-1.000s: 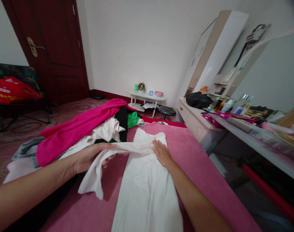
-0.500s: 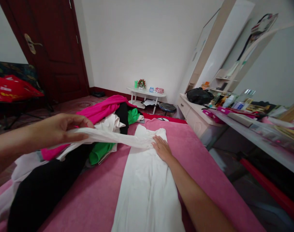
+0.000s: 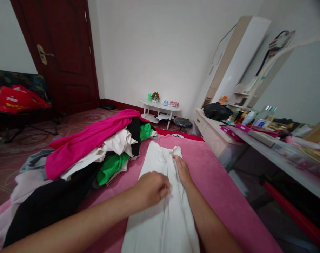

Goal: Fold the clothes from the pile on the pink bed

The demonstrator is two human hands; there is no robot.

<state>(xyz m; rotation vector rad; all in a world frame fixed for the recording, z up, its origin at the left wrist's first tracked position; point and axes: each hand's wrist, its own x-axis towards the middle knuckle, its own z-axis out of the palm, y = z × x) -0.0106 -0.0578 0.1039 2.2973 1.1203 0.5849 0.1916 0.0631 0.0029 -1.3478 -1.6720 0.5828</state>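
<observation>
A long white garment [image 3: 144,228] lies lengthwise on the pink bed cover [image 3: 212,186], its gathered narrow end pointing away from me. My left hand [image 3: 153,188] is over the middle of it, fingers curled in and slightly blurred, closed on a bit of the white cloth; the fingertips are partly hidden. Near the far end, my right hand [image 3: 183,171] grips the garment's right edge, with some fingers tucked out of sight in the cloth.
To the left is a heap of clothes, with a pink garment [image 3: 97,135], a green one [image 3: 114,168] and a black one [image 3: 52,203]. A cluttered dressing table [image 3: 215,126] stands on the right. Beyond the bed are a small white table [image 3: 160,106] and a round stool [image 3: 182,122].
My left hand has come right and down from above the clothes heap, bringing the white strip over onto the garment. My right hand has shifted from lying flat to gripping the edge.
</observation>
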